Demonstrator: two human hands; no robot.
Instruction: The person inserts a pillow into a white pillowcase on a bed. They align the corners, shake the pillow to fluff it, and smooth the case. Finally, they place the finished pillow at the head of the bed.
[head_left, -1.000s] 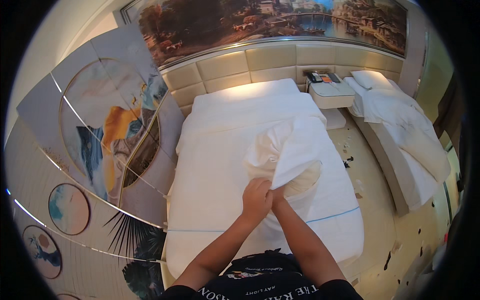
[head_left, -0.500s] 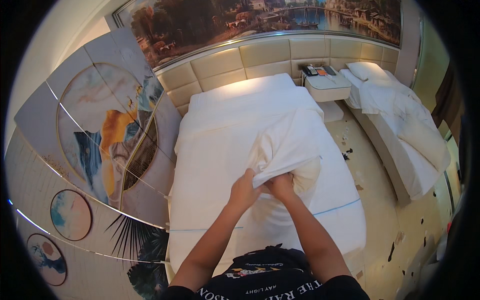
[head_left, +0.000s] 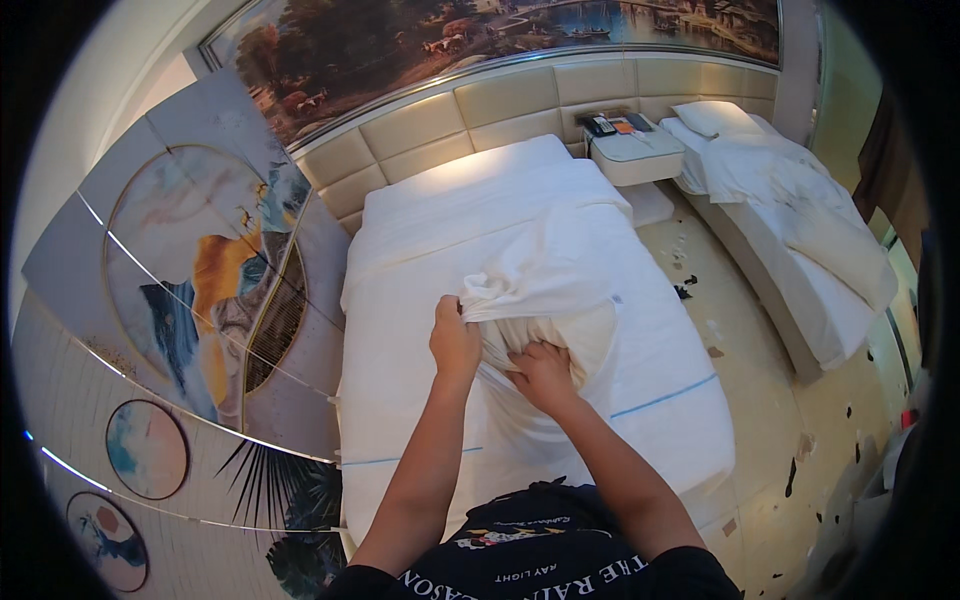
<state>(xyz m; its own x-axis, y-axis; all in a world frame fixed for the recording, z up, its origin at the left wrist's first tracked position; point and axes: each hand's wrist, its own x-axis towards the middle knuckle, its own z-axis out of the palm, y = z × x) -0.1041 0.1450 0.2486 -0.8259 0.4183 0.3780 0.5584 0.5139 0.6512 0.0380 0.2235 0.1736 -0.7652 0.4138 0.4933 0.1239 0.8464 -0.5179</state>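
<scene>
A white pillowcase [head_left: 545, 282] lies bunched above the middle of the bed, half drawn over a cream pillow [head_left: 590, 335]. My left hand [head_left: 455, 335] is closed on the pillowcase's edge at its left side. Within the opening, my right hand [head_left: 545, 375] grips the creased end of the pillow with curled fingers. The pillow's far part is hidden under the white cloth. Beneath both is a large bed [head_left: 400, 290] with a white sheet and a blue stripe across its near part.
A nightstand [head_left: 635, 160] with a telephone stands between this bed and a narrower bed [head_left: 790, 230] with rumpled white bedding and a pillow. Dark scraps [head_left: 684, 290] lie on the floor at the right. A decorated panel [head_left: 200, 270] lines the left side.
My left hand has moved up and left, pulling the pillowcase edge aside. The opening is wider, showing more of the cream pillow. My right hand, formerly partly covered, is now exposed on it.
</scene>
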